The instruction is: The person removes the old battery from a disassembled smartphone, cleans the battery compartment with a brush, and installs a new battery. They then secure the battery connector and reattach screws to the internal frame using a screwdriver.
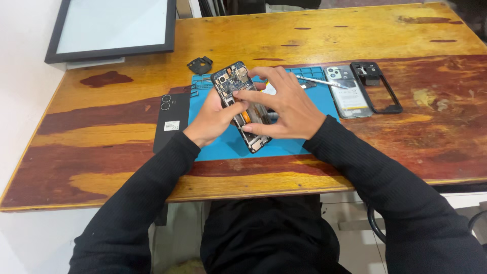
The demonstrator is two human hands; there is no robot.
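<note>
Frame centre: my left hand (210, 119) grip cradles opened phone (241, 104); right hand (284, 106) fingertips pinch its board; I'd pry gently

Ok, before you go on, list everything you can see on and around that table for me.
Opened phone: one, dark, circuit boards showing, held over the mat.
Work mat: one, blue, mid-table.
Back cover: one, black, flat, left of the mat.
Small bracket part: one, black, beyond the mat's left corner.
Tool: one, silvery, thin, on the mat's far right.
Second phone: one, pale grey back up, right of the mat.
Frame: one, black, hollow, beside that phone.
Framed panel: one, black rim, far left corner.
Table: one, worn orange-red wood.
Left hand: grips the opened phone.
Right hand: fingers on the phone's inside.
</note>
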